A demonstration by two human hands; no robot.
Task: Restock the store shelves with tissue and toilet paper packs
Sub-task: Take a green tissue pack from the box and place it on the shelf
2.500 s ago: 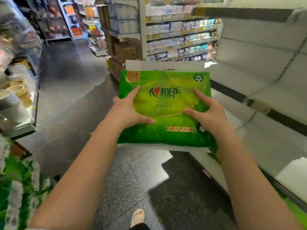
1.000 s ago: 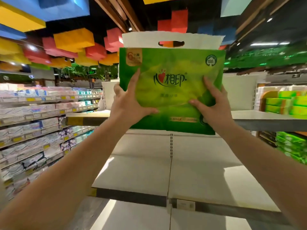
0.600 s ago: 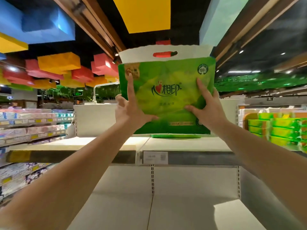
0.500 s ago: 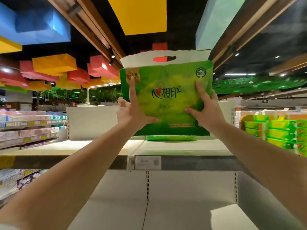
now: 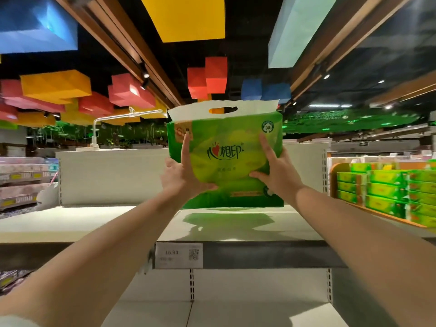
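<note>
Fingers: both hands, left hand (image 5: 180,178) and right hand (image 5: 279,172), grip one green plastic tissue pack (image 5: 226,161)
Pack spot: upright over white top shelf (image 5: 94,220), touching or not unclear
Price tags: one (image 5: 178,255)

coloured ceiling blocks (image 5: 56,84), price tag (image 5: 178,255) marked 16.90

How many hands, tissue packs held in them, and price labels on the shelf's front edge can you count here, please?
Hands: 2, the left hand and the right hand
Green tissue pack, gripped between both hands: 1
Price label on the front edge of the shelf: 1
Total: 4
</note>
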